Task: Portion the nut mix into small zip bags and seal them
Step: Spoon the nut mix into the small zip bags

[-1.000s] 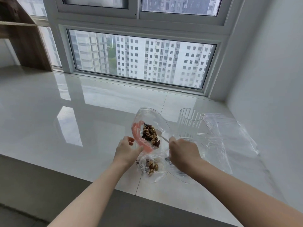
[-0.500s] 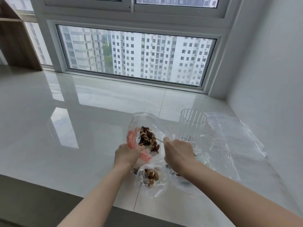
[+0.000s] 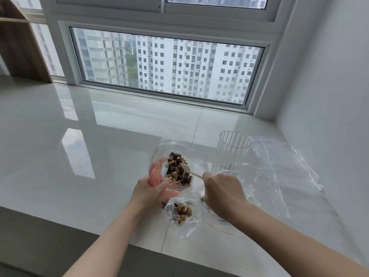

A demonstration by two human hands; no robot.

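at lower centre, left hand (image 3: 148, 193) grips the clear pink-zip nut bag (image 3: 175, 166); right hand's (image 3: 222, 193) fingers, pinching the small white spoon (image 3: 189, 171), have now dipped it in, scooping another portion.

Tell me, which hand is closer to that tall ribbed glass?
The right. The right hand, holding a small spoon, sits just in front of the ribbed glass. The left hand grips the nut bag, farther off to the glass's left.
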